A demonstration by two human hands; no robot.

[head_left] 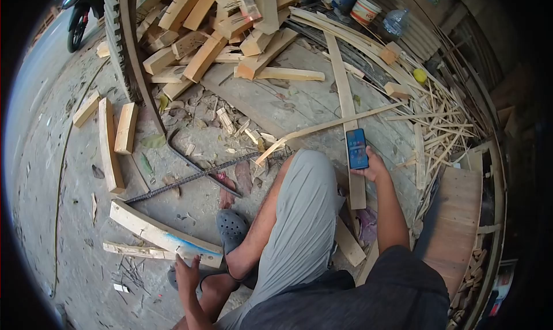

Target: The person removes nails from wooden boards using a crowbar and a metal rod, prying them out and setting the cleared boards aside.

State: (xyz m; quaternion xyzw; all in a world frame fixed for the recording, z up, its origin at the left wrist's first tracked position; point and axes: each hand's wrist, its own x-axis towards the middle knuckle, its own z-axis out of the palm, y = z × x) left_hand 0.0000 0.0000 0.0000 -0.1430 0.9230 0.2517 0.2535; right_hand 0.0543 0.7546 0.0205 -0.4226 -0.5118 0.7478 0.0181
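My right hand is closed around a smartphone, its screen lit and facing up. The phone overlaps a long flat wooden strip on the ground. Low in the view, my left hand has its thumb and a finger apart, their tips right at the near edge of a thick wooden piece. Blue colouring and dark nail-like bits mark that piece near its right end. Beneath it lies a thinner rough slat. Loose nails are scattered on the ground left of my left hand.
A pile of wood blocks fills the top. A pry bar crosses the ground ahead of my foot. Three cut pieces, including a long one, lie left. Thin sticks heap at right, near a wooden panel. Buckets stand behind.
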